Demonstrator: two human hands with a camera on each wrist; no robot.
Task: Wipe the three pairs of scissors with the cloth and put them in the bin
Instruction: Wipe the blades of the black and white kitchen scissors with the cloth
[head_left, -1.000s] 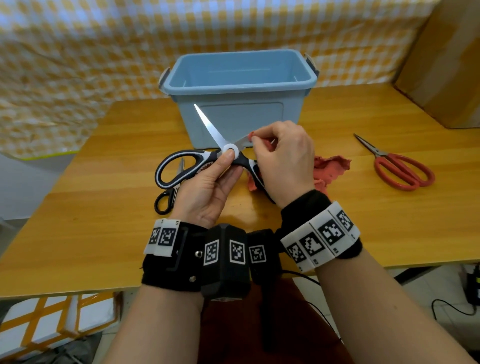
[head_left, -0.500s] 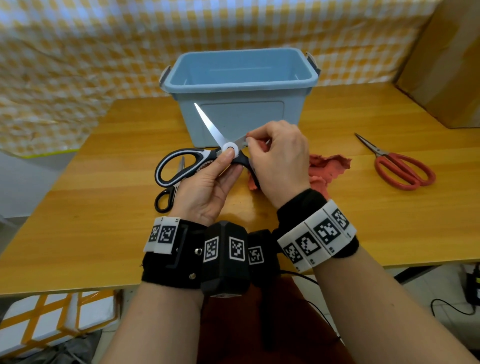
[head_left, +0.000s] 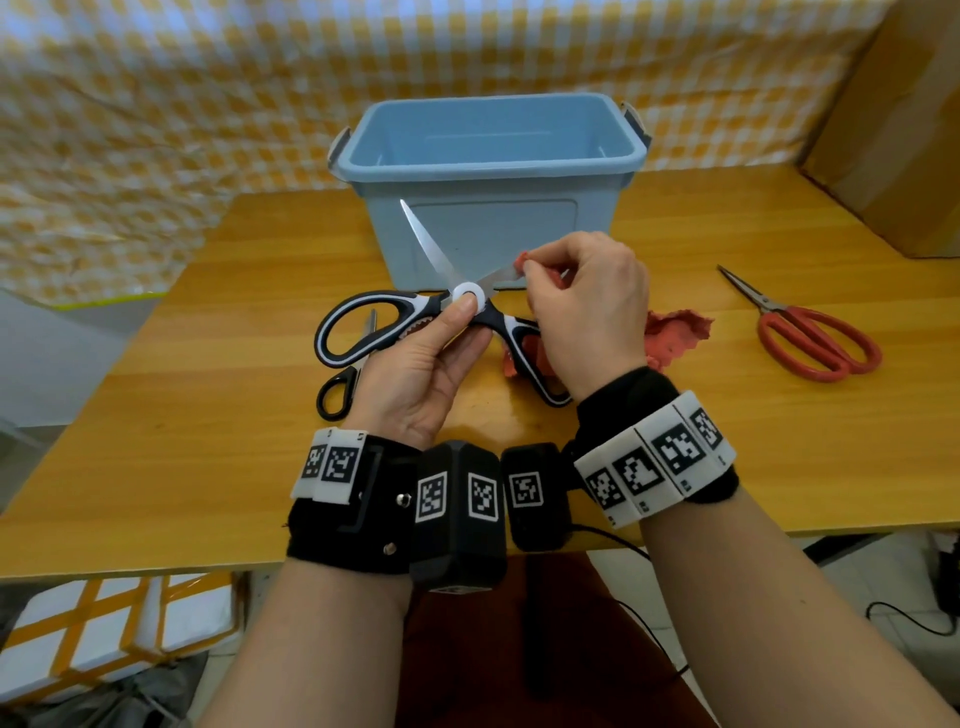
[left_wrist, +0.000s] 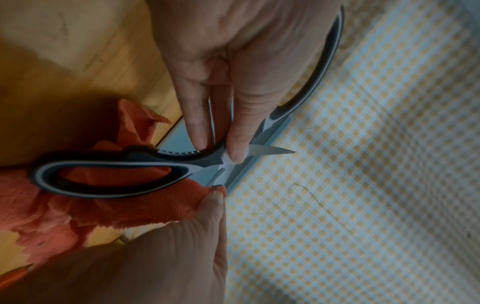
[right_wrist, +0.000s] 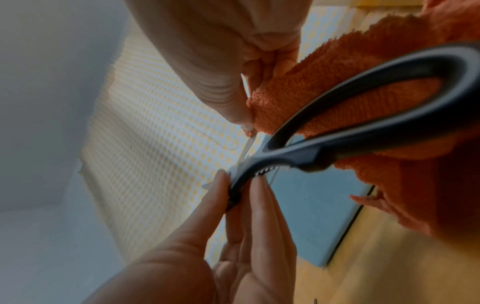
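The head view is bright and evenly lit, with soft glare on the tabletop (head_left: 727, 441) near the wrists and faint shadows under the hands. Straight edges bow toward the frame borders from the wide lens. Both wrist views are dimmer and grainy; close skin and the cloth (right_wrist: 324, 86) are blurred, with dark corners in the left wrist view.

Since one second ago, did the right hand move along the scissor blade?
Yes. The right hand, pinching the red cloth on the black-and-white scissors, slid slightly outward along the blade, away from the pivot, toward the blue bin.
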